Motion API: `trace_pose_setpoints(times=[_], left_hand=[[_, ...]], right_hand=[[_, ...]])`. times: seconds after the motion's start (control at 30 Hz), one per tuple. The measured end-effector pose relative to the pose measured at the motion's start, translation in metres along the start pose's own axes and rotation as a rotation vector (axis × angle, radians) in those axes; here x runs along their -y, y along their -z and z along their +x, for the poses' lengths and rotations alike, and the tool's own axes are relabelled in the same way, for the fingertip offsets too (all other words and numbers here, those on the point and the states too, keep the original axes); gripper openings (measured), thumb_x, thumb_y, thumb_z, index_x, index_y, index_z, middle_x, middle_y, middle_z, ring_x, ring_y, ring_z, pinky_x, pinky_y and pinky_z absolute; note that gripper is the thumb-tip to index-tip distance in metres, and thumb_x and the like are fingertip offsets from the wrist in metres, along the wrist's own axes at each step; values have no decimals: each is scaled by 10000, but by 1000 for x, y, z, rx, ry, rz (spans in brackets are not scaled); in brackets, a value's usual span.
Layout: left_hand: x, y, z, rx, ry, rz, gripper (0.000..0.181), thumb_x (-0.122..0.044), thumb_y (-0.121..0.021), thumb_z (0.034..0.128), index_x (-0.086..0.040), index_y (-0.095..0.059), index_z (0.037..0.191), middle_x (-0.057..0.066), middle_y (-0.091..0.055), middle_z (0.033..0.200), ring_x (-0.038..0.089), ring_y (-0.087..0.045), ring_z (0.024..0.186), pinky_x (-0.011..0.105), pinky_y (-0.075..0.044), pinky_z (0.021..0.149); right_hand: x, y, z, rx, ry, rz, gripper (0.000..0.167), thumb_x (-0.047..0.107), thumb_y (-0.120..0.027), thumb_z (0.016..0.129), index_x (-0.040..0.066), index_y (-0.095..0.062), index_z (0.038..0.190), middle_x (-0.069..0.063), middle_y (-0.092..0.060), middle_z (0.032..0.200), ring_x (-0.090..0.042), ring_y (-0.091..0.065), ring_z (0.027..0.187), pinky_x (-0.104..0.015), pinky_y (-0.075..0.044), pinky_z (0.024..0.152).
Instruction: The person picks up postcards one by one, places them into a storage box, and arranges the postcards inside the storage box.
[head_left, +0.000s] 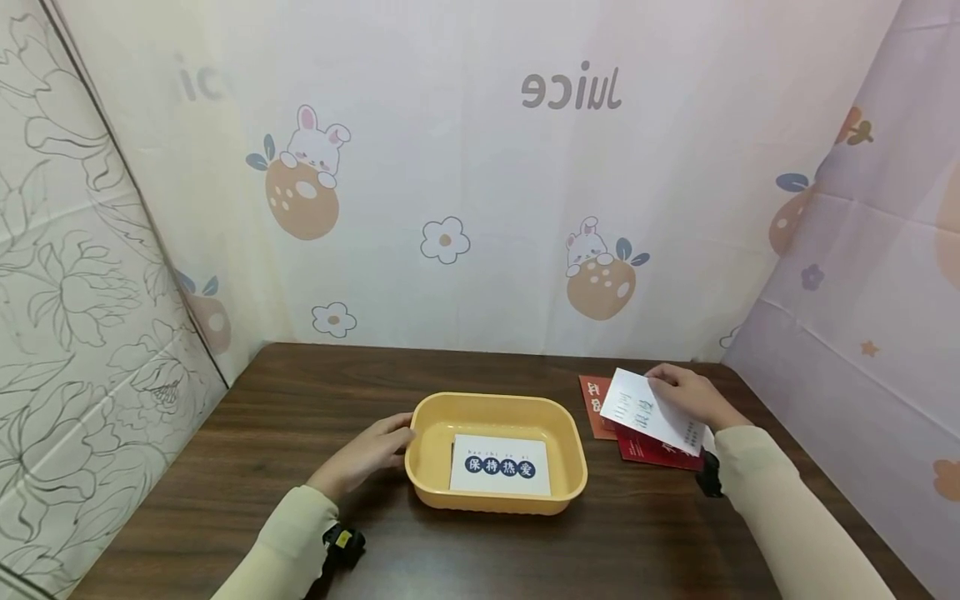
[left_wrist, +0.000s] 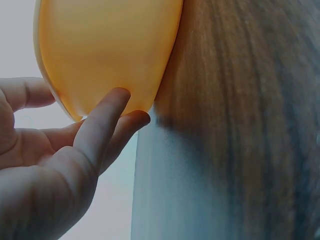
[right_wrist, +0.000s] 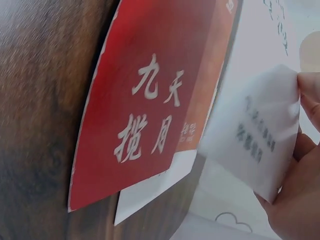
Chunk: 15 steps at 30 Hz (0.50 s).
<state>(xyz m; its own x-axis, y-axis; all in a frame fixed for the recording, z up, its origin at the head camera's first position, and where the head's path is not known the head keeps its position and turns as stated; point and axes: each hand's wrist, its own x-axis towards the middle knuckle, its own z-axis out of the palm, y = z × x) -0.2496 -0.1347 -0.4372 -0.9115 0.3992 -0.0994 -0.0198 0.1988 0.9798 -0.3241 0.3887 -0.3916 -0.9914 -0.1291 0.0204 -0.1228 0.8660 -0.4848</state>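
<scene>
Bunny-print cloth (head_left: pixel 390 167) hangs bhd brn wood tbl (head_left: pixel 300 417).

Blurred small print (right_wrist: pixel 257 132) on the tilted white card (head_left: pixel 654 410)

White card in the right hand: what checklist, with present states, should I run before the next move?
1. Right hand pinches the white card: ok.
2. White card free of contact with the dark red card: cannot tell.
3. Left hand touches the yellow tray: ok.
4. Card with blue circles lies inside the tray: ok.
5. White card over the tray: not ok, it is to the right.
</scene>
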Motion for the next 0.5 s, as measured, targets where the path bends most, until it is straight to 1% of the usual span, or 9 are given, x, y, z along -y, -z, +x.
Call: trace_pose_setpoints(times=[0.07,0.13,0.3,0.4,0.5], left_hand=[[0,0,0,0,1,-1,523,-206,-444,1062,63,-356,1502,258,-432,1482,342,-517,1277,475,-507,980],[1,1,0,1,3,-2,526,-210,-445,1063,59,-353,1506,257,-429,1486,340,-516,1280,477,-504,983],[1,1,0,4,3,-5,537,-216,-447,1062,56,-342,1513,256,-419,1495,336,-516,1281,476,-501,988],[1,1,1,5,0,-5,533,-213,-446,1062,59,-346,1509,257,-419,1494,336,-520,1275,474,-505,984],[1,1,0,3,1,-5,528,-213,-449,1061,55,-355,1506,252,-429,1487,332,-522,1272,471,-507,982]], right_hand=[[3,0,1,-8,9,-1,401,376,-471,1063,63,-608,1272,-266,-587,1231,-369,-554,983,-459,-479,755],[7,0,3,-15,20,-11,409,386,-470,1063,66,-600,1282,-256,-594,1218,-350,-558,965,-440,-485,746],[21,1,5,-37,63,-21,400,370,-469,1067,63,-598,1289,-250,-604,1233,-336,-567,976,-448,-488,763],[33,1,6,-52,96,-6,378,339,-481,1067,52,-612,1276,-231,-627,1189,-305,-578,925,-406,-490,719],[44,0,7,-63,119,23,359,317,-500,1062,47,-621,1263,-199,-646,1117,-259,-585,838,-347,-489,648]])
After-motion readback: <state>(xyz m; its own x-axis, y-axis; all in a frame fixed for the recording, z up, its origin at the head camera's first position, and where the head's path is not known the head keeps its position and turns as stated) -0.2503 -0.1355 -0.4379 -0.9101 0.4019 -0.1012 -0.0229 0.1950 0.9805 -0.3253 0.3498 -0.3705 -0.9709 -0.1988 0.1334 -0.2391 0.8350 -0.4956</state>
